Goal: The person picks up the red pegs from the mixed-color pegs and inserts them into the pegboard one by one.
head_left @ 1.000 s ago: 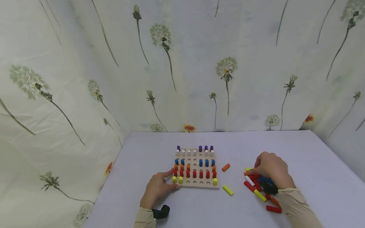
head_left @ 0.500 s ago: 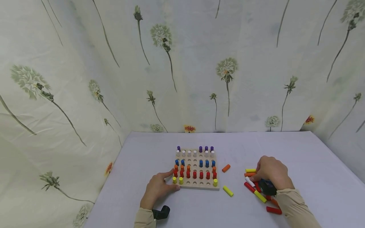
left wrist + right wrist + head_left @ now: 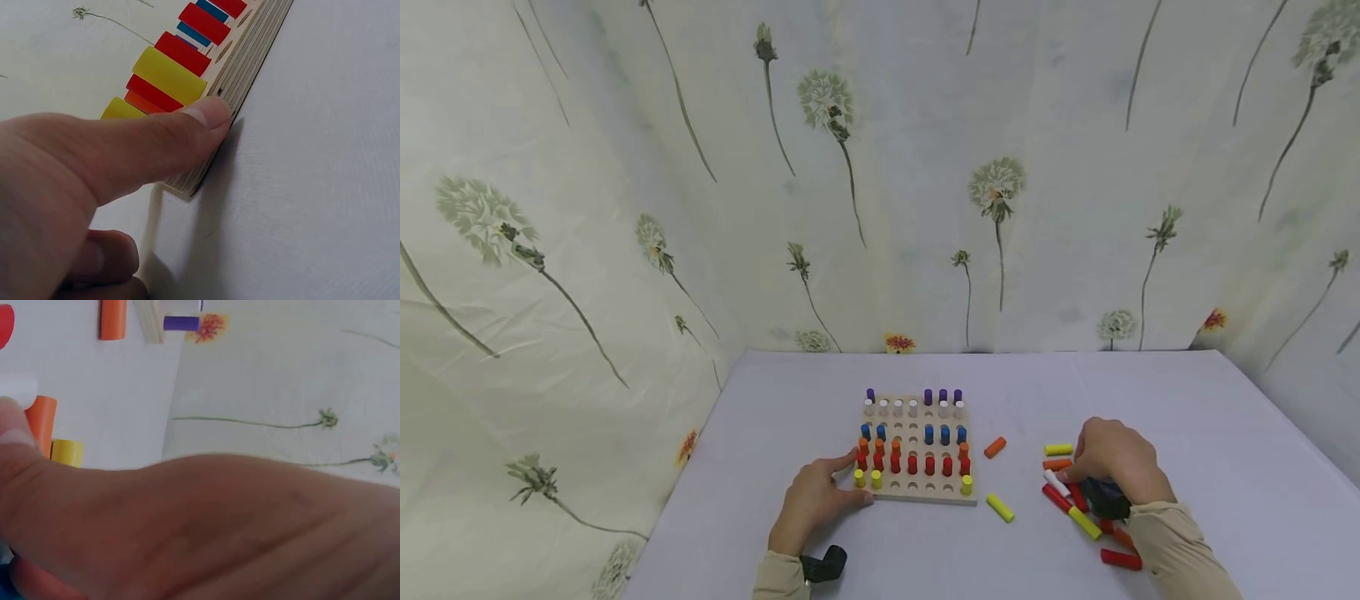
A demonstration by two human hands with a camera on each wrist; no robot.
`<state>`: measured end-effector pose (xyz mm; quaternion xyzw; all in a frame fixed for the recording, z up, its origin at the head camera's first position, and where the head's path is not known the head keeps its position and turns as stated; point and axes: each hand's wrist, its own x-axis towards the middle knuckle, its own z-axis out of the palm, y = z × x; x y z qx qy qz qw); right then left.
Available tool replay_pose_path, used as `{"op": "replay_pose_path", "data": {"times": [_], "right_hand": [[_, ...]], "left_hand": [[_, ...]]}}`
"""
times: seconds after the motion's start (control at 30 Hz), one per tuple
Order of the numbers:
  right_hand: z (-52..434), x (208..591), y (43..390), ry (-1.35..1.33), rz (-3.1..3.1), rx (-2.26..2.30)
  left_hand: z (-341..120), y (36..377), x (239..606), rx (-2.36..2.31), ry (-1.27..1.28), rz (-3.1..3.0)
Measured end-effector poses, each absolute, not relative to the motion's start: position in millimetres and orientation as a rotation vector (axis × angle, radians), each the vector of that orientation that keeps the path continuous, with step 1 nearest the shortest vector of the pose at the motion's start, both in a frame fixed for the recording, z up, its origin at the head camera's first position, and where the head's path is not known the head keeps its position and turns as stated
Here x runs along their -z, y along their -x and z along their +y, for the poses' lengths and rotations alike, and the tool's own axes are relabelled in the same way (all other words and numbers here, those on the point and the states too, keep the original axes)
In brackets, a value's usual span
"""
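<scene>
Hands: left (image 3: 811,500) steadies pegboard (image 3: 917,492), right (image 3: 1116,458) on loose pegs (image 3: 1067,500).

Left hand (image 3: 811,503) flat, right hand (image 3: 1116,461) curled downward.

Square wooden pegboard (image 3: 917,492) lying flat on the table, loaded with upright purple, white, blue, red, orange and yellow pegs in rows, several holes vacant. At 3 o'clock from it, a loose pile of pegs (image 3: 1078,500) lying flat: red, yellow, white, orange.
</scene>
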<state>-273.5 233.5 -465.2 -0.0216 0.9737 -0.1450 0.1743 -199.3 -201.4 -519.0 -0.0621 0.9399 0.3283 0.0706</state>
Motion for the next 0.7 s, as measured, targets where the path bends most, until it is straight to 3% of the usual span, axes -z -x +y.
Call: {"op": "replay_pose_path", "data": {"times": [0.7], "right_hand": [[218.9,458.5,266.2,0.123,2.787,0.425]], "left_hand": [[-201.0,199.3,519.1,-0.974,0.218,2.812]]}}
